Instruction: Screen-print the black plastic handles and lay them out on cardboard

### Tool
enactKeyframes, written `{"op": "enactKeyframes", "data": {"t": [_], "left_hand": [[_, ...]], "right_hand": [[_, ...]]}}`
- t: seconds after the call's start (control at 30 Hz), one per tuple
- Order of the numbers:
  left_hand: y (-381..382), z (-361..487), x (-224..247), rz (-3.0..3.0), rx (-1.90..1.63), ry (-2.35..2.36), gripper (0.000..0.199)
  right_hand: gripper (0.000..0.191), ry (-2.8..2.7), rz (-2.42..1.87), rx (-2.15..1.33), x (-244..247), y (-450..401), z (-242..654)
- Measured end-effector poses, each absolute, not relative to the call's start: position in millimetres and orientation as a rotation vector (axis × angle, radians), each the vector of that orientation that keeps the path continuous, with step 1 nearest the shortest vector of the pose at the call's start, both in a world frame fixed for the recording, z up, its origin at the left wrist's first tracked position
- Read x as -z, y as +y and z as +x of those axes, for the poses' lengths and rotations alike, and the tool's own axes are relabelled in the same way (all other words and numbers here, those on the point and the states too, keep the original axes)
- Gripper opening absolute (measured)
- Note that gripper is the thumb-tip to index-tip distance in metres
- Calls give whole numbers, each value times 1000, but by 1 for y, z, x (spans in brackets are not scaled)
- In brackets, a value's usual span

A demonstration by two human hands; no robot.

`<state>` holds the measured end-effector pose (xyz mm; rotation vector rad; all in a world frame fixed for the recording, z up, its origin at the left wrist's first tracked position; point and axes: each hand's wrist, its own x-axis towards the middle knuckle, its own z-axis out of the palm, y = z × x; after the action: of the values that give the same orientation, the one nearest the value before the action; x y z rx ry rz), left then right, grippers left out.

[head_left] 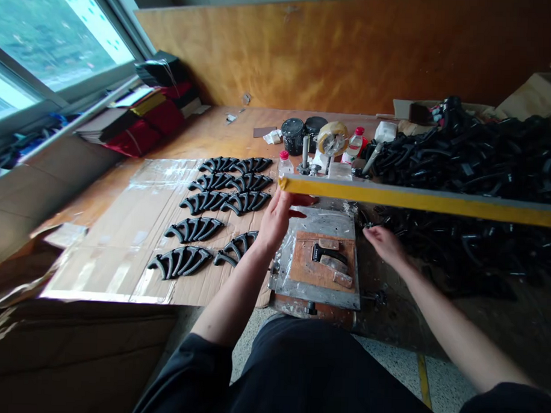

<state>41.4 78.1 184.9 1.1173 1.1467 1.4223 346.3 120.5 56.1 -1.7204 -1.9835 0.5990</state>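
Note:
My left hand (277, 218) is closed at the left end of a long yellow and grey bar (420, 198), which stretches off to the right edge. Below the bar lies a metal plate (284, 283) with a brown board (303, 271) on it. A black curved handle (330, 253) with small white print rests on that board between small blocks. To the right of the plate, my right hand (387, 245) pinches a small black curved piece (366, 220), partly lost against the dark background.
Rows of black curved handles (181, 261) lie on cardboard (107, 243) at left. A large heap of black parts (467, 159) fills the right. Behind the bar stand black tubs (292, 136), a tape roll (333, 138) and red-capped bottles (353, 146).

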Motion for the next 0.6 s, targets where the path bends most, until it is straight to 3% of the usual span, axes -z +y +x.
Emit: {"op": "enactKeyframes", "data": {"t": [0.13, 0.33, 0.43, 0.6], "left_hand": [[73, 48, -165, 1170, -1427, 1278, 48], [17, -11, -52, 1508, -840, 2203, 25], [-4, -49, -2, 1421, -520, 2557, 37], [-5, -66, 36, 1374, -302, 2586, 57]], "right_hand": [[29, -2328, -1451, -568, -15, 74, 299], [25, -2429, -1372, -350, 1, 68, 291], [26, -2440, -1334, -300, 7, 71, 293], [27, -2457, -1313, -252, 10, 70, 294]]}}
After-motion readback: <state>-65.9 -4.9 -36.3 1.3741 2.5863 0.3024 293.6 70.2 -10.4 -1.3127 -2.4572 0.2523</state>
